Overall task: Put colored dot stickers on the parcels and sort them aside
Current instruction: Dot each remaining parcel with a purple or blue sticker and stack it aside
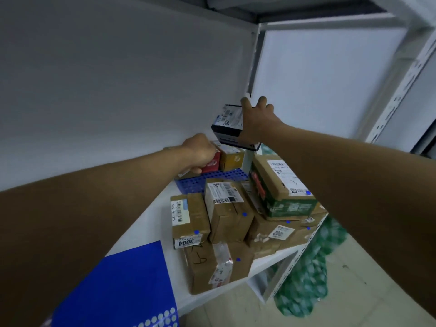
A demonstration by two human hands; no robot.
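- Blue sticker sheet [118, 289] lies at the lower left of the white shelf [146, 223], its near edge cut off by the frame; most dots are gone
- Left hand [199, 153], fingers curled, grips a red box [213, 162] at the back; its fingertips are hidden
- Blue perforated tray [200, 184] sits partly behind brown cardboard parcels [226, 215], several bearing blue dots
- Right hand [256, 123] holds a black-and-white parcel [227, 125] raised above the pile, fingers spread round its side
- Green patterned cloth [313, 274] lies on the pale floor beside the rack
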